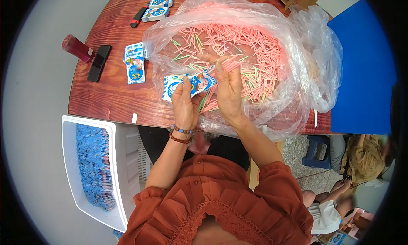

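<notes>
While left hand (183, 101) pinches glossy blue-and-white packet (203, 81), right hand (230, 92) grips thin pink sticks (232, 64) over crinkled clear plastic bag (299, 71).

Sticks (272, 54) pink, some green; packet (202, 83) blue-and-white, stripe-ended; tabletop (106, 101) red-brown.

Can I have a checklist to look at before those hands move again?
1. Left hand grips the blue-and-white packet: ok.
2. Right hand holds pink sticks: ok.
3. Packet's right end open: cannot tell.
4. Loose sticks in the plastic bag: ok, lots.
5. Phone apart from the bag: ok, it's left of it.
6. Table free of scraps: not ok, a small white piece lies near the edge.
</notes>
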Tool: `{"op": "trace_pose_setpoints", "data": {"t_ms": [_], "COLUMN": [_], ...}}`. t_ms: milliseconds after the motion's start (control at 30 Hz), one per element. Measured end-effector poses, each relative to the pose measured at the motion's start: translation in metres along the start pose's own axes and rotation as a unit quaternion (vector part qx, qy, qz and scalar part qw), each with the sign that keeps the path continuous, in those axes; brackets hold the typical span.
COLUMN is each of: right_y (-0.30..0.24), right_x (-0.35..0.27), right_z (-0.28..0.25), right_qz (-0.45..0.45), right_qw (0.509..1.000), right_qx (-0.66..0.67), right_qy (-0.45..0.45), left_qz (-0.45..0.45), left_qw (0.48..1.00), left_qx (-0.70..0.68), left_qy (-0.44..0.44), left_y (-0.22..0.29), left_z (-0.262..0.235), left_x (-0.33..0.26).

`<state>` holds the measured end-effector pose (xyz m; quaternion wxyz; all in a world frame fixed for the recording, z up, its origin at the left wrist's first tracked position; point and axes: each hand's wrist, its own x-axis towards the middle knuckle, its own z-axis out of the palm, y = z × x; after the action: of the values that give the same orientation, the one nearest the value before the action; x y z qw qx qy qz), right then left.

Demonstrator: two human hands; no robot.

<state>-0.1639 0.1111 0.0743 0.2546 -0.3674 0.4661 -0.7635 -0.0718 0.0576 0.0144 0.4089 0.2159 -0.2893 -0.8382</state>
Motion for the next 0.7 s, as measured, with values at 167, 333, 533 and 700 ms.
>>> {"op": "trace_pose_setpoints", "data": {"t_ms": [167,333,533,700], "right_y": [0.021,0.025,0.020,0.018], "right_x": [-0.002,-0.002,0.010,0.009], "right_z": [-0.002,-0.006,-0.012,-0.010], "right_qz": [-0.028,-0.046,0.045,0.024], "right_qw": [0.999,0.998,0.999,0.996], "right_qx": [-0.023,-0.038,0.007,-0.085], "right_qy": [0.002,0.010,0.006,-0.012], "left_qz": [0.009,0.017,-0.020,0.004], "left_qw": [1.000,0.998,0.992,0.988], "left_qx": [-0.026,-0.066,-0.126,-0.151], "left_qy": [0.014,0.000,-0.023,-0.005], "left_y": [-0.008,-0.014,-0.012,-0.006], "left_z": [0.000,-0.001,0.003,-0.006], "left_x": [0.002,0.007,0.009,0.016]}}
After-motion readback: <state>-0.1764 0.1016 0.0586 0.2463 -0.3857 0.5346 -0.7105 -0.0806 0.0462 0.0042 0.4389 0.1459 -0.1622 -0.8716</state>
